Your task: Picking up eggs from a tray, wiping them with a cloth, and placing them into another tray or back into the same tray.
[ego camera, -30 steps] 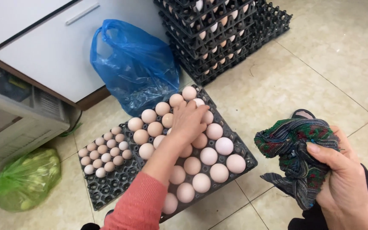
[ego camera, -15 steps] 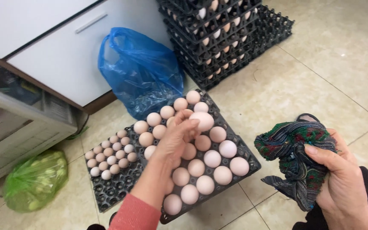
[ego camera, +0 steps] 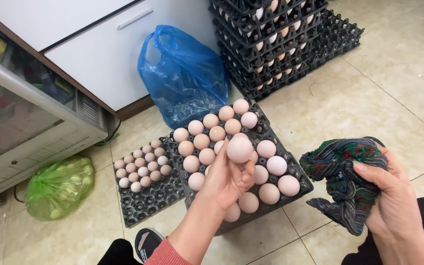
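My left hand (ego camera: pixel 225 180) holds a pale pink egg (ego camera: pixel 239 148) between its fingertips, lifted above a black egg tray (ego camera: pixel 298 172) filled with several eggs on the floor. My right hand (ego camera: pixel 393 203) grips a crumpled dark cloth (ego camera: pixel 347 174) with green, red and blue stripes, held to the right of the tray.
A smaller black tray of small eggs (ego camera: pixel 141 167) lies left of the big one. Behind stand a blue plastic bag (ego camera: pixel 185 73), a stack of black egg trays (ego camera: pixel 276 41) and a white cabinet (ego camera: pixel 119 49). A green bag (ego camera: pixel 57 186) sits by a glass-fronted case (ego camera: pixel 20 113).
My left hand has picked an egg out of the tray and raised it, palm turned toward me. The right hand still holds the cloth in the same place.
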